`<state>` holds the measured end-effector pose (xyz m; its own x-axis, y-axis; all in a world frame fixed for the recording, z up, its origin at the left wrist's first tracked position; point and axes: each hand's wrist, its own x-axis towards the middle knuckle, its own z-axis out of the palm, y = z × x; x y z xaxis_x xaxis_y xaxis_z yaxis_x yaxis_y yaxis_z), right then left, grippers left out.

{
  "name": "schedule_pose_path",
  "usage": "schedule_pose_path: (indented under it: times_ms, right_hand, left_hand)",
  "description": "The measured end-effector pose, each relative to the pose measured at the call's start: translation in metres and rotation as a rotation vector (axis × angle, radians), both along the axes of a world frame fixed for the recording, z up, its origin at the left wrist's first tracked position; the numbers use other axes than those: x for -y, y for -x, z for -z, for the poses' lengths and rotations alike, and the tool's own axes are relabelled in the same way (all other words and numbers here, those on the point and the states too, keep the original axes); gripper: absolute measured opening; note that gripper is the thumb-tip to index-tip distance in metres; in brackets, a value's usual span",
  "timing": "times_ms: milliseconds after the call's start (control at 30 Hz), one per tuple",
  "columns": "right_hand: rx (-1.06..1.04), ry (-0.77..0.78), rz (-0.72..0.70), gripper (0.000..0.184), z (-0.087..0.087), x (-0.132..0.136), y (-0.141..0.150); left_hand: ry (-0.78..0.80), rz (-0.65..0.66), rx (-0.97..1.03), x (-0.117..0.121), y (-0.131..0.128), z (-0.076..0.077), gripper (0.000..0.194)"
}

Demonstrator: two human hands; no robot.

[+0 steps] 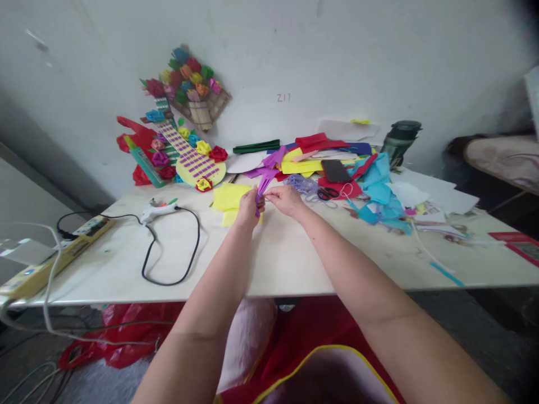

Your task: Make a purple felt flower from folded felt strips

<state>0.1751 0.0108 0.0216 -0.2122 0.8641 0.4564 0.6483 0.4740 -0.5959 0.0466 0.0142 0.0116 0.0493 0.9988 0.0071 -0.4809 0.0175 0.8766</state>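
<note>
Above the middle of the table, my left hand (248, 209) is closed around a gathered strip of purple crepe paper (265, 182). The strip fans out upward from the fist, and its lower tip pokes out beneath the fingers. Just to the right, my right hand (285, 200) makes a pinch close to the gathered part. What sits between those fingertips is too small to make out. Yellow crepe paper (225, 196) lies flat on the table behind and beside the left hand. A tangle of pale purple string (302, 184) rests beyond the right hand.
A white glue gun (158, 212) with a looped black cord lies left, near a power strip (90, 238). Scissors (327, 193), a phone (336, 171), blue crepe paper (374, 191) and a dark bottle (400, 145) are at right. A flower-decorated paper guitar (197, 165) leans at the wall.
</note>
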Motion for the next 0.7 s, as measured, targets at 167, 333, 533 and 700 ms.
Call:
schedule_pose_path:
  times_ms: [167,333,533,700]
  right_hand:
    - [0.025,-0.014,-0.035,0.02,-0.002,0.002,-0.001]
    - [0.033,-0.014,-0.051,0.019,0.003,0.002,0.004]
    - [0.123,0.07,-0.003,0.022,-0.001,0.008,0.009]
    - [0.24,0.098,0.003,0.025,-0.009,0.013,0.008]
  left_hand:
    - [-0.02,-0.048,-0.028,-0.001,0.0,0.001,0.037]
    - [-0.071,-0.085,-0.078,-0.002,-0.002,0.005,0.036]
    - [-0.054,-0.125,-0.139,-0.003,-0.002,0.004,0.033]
    - [-0.022,-0.184,-0.254,-0.006,0.0,0.006,0.035]
